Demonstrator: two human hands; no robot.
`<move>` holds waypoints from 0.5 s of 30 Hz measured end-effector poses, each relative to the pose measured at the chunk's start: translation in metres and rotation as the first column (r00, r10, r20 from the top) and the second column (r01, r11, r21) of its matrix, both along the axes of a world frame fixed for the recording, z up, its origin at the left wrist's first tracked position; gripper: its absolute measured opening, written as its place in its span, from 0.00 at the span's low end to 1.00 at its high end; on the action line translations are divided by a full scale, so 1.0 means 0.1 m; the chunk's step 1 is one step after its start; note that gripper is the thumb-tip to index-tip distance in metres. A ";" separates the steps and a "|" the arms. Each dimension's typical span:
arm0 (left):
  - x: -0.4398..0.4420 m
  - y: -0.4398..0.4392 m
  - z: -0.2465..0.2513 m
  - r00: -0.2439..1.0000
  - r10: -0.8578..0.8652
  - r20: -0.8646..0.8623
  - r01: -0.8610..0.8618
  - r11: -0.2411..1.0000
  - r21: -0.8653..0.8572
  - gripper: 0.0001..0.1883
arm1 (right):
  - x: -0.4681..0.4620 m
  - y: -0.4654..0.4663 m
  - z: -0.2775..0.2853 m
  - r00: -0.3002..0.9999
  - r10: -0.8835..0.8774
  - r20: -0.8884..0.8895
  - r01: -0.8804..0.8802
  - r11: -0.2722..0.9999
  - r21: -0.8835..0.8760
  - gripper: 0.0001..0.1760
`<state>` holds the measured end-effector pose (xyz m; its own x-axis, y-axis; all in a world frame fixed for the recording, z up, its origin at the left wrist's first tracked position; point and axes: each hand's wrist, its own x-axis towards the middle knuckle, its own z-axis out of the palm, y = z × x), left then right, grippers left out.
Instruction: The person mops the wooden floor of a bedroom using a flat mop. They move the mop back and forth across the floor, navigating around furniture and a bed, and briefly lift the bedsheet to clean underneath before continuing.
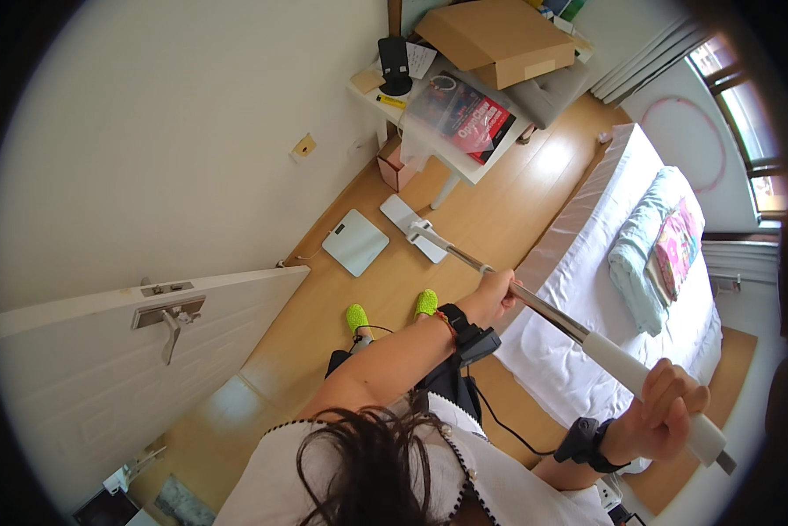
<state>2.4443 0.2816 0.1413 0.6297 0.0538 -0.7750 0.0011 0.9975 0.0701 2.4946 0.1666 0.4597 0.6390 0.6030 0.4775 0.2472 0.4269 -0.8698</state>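
Both my hands hold a flat mop with a metal pole (551, 312) that slants across in front of me. My left hand (496, 296) grips the bare metal partway down. Higher up, my right hand (673, 407) is wrapped around the white handle grip (616, 363), near its end. The mop's white flat head (397, 214) lies on the wood floor (331, 292) beside a table leg. Just left of the head sits a pale square bathroom scale (355, 242), apart from it.
An open white door (157, 348) stands at left. A white table (463, 169) carries a book, plastic bag and phone stand; a pink box (394, 164) is under it. At right is a bed (551, 263) with a rolled quilt (644, 250). A cardboard box (499, 39) rests on a grey chair (545, 95).
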 end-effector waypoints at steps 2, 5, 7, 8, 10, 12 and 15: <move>-0.06 0.20 -0.04 0.998 -0.007 0.064 0.006 1.000 0.017 0.07 | -0.02 0.09 -0.05 1.000 -0.029 -0.012 0.029 0.999 -0.022 0.10; -0.19 0.54 -0.15 0.996 -0.086 0.037 0.082 0.992 0.096 0.07 | -0.09 0.29 -0.19 0.999 -0.045 -0.025 0.045 0.999 0.002 0.08; -0.25 0.76 -0.24 0.987 -0.157 0.045 0.150 0.981 0.125 0.07 | -0.18 0.42 -0.26 0.995 -0.069 -0.065 0.070 0.997 0.013 0.09; -0.27 0.87 -0.29 0.977 -0.211 0.024 0.205 0.969 0.137 0.07 | -0.21 0.49 -0.30 0.992 -0.089 -0.090 0.092 0.996 0.020 0.10; -0.30 1.07 -0.38 0.957 -0.291 0.002 0.287 0.947 0.144 0.07 | -0.27 0.65 -0.38 0.990 -0.096 -0.102 0.099 0.995 0.025 0.10; -0.32 1.17 -0.46 0.938 -0.343 -0.051 0.347 0.923 0.166 0.08 | -0.34 0.75 -0.45 0.989 -0.096 -0.115 0.097 0.995 0.006 0.11; -0.29 1.20 -0.52 0.932 -0.342 -0.121 0.360 0.908 0.212 0.09 | -0.36 0.80 -0.46 0.982 -0.137 -0.132 0.141 0.990 0.024 0.12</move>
